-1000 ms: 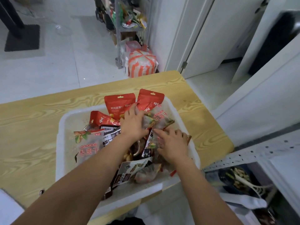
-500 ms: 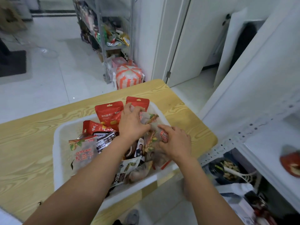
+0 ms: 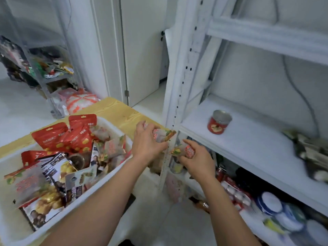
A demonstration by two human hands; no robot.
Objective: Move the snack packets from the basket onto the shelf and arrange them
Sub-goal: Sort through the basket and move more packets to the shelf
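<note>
Gripping one translucent snack packet [image 3: 162, 135] with red print, the left hand [image 3: 147, 142] has its fingers curled round the packet's near end, in the air past the basket's right edge. The right hand [image 3: 198, 158] pinches a second packet of the same kind [image 3: 188, 150], thumb and fingers closed on it, slightly lower and to the right. That makes two packets in hand, one in each. Both are level with the white perforated post [image 3: 179, 96] at the shelf's front corner, and neither touches the shelf board.

The white basket [image 3: 12, 226] sits on the wood-grain counter [image 3: 115, 109] to the left and is heaped with packets. At least four red ones [image 3: 49, 137] stand or lean along its far side. Several translucent ones with red print [image 3: 113, 148] lie near its right wall, and dark printed ones [image 3: 58, 167] are in the middle and near corner. The heap overlaps too much for a full count.

On the white shelf [image 3: 248, 144] to the right stands one red can [image 3: 219, 122], upright and well apart from the hands. A dark bundle of packets [image 3: 312, 153] lies at the shelf's far right, too blurred to count. The level below holds bowls and other goods, also blurred. Beyond the counter an orange-and-white striped bag [image 3: 81, 102] sits on the floor beside a stocked rack [image 3: 44, 68].
</note>
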